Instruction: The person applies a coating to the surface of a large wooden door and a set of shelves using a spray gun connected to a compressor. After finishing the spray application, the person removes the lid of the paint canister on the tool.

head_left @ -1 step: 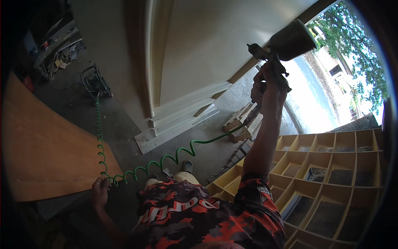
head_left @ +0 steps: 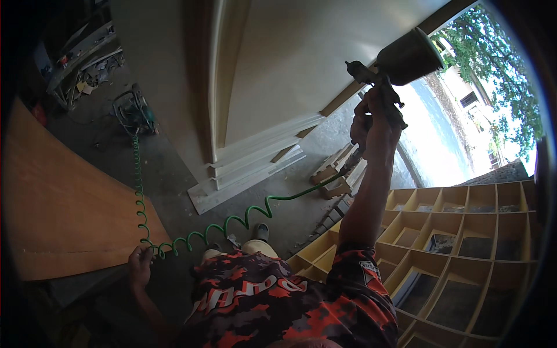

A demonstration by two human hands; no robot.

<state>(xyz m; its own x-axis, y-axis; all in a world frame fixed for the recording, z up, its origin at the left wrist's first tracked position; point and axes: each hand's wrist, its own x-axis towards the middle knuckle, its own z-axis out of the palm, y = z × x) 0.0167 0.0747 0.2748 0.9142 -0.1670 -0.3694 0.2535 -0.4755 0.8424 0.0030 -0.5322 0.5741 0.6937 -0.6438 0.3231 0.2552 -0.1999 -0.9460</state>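
Observation:
Raised high at the right, my right hand (head_left: 374, 119) is wrapped round the handle of a spray gun (head_left: 366, 75). A dark cup (head_left: 409, 57) is fixed to the gun and points to the upper right. From below the handle a green coiled air hose (head_left: 232, 219) sags across in front of me to my left hand (head_left: 140, 264). The fingers of that hand are closed on the coils, low at the left. Beyond it the hose runs away over the floor. A large pale panel (head_left: 284, 64) stands upright in front of me, left of the gun.
An orange-brown wooden board (head_left: 69, 203) lies at the left. A compressor-like machine (head_left: 134, 113) stands on the floor where the hose ends. White boards (head_left: 249, 182) lean by the panel's base. A wooden grid frame (head_left: 447, 261) fills the lower right.
The far-left machine and the panel's left part sit very slightly differently in the view. Both hands keep their holds.

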